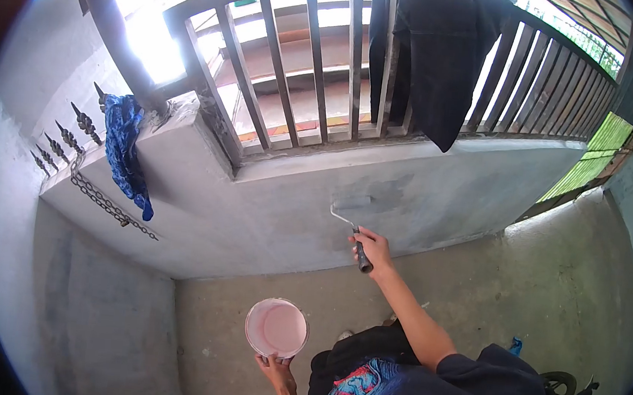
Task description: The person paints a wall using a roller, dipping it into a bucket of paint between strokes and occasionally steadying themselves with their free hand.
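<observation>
My right hand (372, 252) is wrapped round the dark handle of a paint roller (343, 216). The roller's wire frame reaches up to its head, which overlaps a darker, wet-looking patch on the low grey wall (276, 224). Lower down, my left hand (276, 369) holds a round bucket (277, 328) from below and the near side, fingers on its outer wall. Pale pinkish-white paint shows inside the bucket, whose mouth faces up toward me.
A metal railing (317, 62) tops the wall, with a black cloth (441, 58) hung over it. To the left are a blue plastic bag (123, 147), a chain (102, 200) and spiked metal finials (82, 121). A wheeled object (563, 392) stands behind at the lower right on the concrete floor (474, 286).
</observation>
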The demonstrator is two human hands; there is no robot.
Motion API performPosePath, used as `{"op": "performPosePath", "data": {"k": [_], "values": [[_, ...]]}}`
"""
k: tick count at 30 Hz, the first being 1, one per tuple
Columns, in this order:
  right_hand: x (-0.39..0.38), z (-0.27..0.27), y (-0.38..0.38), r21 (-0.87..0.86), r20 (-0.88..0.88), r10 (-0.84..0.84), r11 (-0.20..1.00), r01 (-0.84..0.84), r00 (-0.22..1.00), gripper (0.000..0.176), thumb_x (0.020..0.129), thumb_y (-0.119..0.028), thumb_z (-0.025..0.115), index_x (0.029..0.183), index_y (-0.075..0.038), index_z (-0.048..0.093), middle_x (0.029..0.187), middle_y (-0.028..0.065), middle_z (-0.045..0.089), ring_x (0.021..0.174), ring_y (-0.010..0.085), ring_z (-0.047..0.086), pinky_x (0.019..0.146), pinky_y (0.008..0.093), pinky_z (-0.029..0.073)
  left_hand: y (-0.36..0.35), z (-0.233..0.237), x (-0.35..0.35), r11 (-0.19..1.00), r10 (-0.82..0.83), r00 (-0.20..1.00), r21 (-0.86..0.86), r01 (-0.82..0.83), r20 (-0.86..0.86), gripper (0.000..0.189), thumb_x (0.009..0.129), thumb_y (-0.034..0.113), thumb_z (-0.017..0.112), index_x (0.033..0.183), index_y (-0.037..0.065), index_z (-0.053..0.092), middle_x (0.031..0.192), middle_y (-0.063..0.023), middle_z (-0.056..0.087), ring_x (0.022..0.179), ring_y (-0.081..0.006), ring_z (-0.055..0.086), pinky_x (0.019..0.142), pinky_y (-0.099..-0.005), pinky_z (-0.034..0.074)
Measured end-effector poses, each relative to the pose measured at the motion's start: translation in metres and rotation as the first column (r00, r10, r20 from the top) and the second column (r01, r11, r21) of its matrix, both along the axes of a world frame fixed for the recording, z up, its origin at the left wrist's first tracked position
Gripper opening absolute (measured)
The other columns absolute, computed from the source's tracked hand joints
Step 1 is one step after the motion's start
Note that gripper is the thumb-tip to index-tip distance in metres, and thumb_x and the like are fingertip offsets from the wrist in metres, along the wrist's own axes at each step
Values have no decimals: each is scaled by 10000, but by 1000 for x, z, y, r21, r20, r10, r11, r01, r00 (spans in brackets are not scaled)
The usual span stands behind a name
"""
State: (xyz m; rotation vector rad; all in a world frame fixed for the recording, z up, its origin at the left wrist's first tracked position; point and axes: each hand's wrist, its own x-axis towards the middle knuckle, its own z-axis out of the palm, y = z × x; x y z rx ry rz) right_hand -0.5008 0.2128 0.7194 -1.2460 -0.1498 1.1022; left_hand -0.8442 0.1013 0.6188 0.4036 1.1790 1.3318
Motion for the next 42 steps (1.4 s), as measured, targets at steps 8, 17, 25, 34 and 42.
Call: {"op": "performPosePath", "data": {"k": [8, 17, 25, 34, 42], "values": [[15, -33, 19, -8, -102, 0, 1000, -1, 995, 404, 848, -12, 578, 1237, 45, 484, 847, 157, 625, 583, 169, 567, 447, 291, 464, -15, 5, -8, 998, 49, 999, 25, -49, -7, 438, 815, 37, 479, 1223, 84, 327, 1257, -175, 440, 1083, -340, 550, 791, -511, 556], [6, 16, 2, 89, -77, -32, 995, 39, 996, 371, 831, -7, 599, 1183, 46, 496, 845, 158, 624, 590, 179, 579, 453, 305, 475, -25, -8, -5, 999, 37, 999, 20, -37, -11, 442, 836, 62, 473, 1252, 117, 335, 1272, -181, 449, 1095, -354, 552, 823, -501, 535], [24, -41, 26, -93, -68, 4, 996, -10, 998, 341, 821, -5, 601, 1142, 61, 508, 774, 142, 616, 558, 181, 581, 457, 320, 485, -18, 9, 4, 998, 57, 998, 29, -58, 6, 445, 833, 62, 475, 1251, 115, 331, 1277, -191, 437, 1103, -368, 541, 824, -511, 534], [13, 8, 2, 51, 81, 45, 997, -49, 996, 531, 809, -23, 621, 1289, 95, 429, 813, 154, 636, 576, 177, 590, 463, 309, 483, -19, -9, -2, 999, 47, 999, -5, -47, -18, 447, 836, 66, 482, 1252, 120, 328, 1278, -187, 439, 1104, -366, 541, 838, -516, 524], [22, -15, 9, -4, 102, 41, 999, -41, 994, 480, 812, -15, 621, 1250, 111, 471, 812, 147, 638, 563, 172, 590, 468, 307, 479, -13, 5, -2, 999, 31, 999, 36, -32, 19, 474, 825, 52, 472, 1269, 105, 317, 1292, -177, 420, 1115, -358, 527, 827, -509, 531]]}}
